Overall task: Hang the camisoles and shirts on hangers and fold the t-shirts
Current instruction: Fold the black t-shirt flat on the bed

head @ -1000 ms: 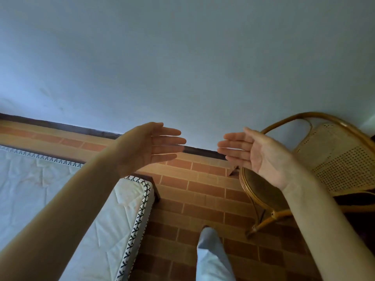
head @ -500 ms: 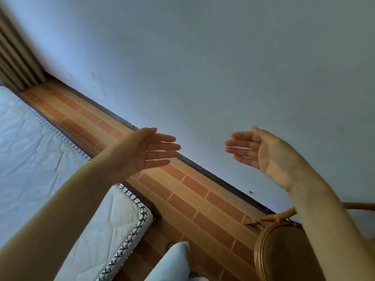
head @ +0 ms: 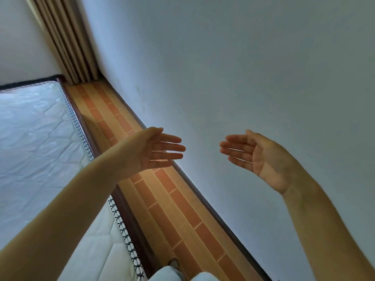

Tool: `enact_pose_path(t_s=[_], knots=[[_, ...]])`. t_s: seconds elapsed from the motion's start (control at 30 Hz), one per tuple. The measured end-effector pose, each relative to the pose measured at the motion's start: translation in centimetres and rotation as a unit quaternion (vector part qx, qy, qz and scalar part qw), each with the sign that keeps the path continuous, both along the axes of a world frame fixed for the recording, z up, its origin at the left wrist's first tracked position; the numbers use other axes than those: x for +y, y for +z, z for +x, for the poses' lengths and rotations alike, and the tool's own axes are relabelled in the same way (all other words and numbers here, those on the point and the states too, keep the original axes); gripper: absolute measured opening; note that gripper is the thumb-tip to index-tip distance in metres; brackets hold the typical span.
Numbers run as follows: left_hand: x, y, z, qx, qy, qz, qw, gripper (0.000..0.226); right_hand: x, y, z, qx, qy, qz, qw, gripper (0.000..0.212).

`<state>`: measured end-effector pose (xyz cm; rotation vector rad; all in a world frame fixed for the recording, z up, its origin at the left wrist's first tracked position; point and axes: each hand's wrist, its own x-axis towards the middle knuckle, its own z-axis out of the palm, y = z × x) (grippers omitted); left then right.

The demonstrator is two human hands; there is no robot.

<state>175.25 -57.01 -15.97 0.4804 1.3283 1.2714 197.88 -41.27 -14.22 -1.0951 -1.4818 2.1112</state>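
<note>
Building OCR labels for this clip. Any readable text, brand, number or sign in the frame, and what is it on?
None: no words, labels, brands, numbers or signs show anywhere in the head view.
The mattress edge carries only a black-and-white stitched pattern, not letters.
The wall, curtain and tiled floor are blank of text.
The left hand and right hand hold nothing printed.

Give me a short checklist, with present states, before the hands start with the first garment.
1. Left hand free, fingers straight: ok.
2. Right hand free, fingers straight: ok.
3. Garments in view: not ok, none visible.
4. Hangers in view: not ok, none visible.
5. Mattress bare where visible, usable for folding: ok.
6. Floor between mattress and wall free of obstacles: ok where visible.
</note>
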Motion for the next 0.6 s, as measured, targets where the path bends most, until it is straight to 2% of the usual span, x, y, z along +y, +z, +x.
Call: enact_pose_path(t_s=[0.33, 0.47, 0.6], knots=[[5.9, -2.4, -15.0, -0.039, 0.172, -0.030, 0.984, 0.040, 10.9, -2.6, -19.0, -0.037, 0.122, -0.008, 0.992, 0.042], [9.5, -3.7, -21.2, -0.012, 0.228, -0.048, 0.972, 0.036, 16.0, -3.9, -27.5, -0.041, 0.177, -0.004, 0.983, 0.043], [14.1, -2.7, -27.9, -0.023, 0.279, -0.042, 0.959, 0.036, 21.4, -3.1, -37.1, -0.045, 0.232, -0.008, 0.972, 0.043]])
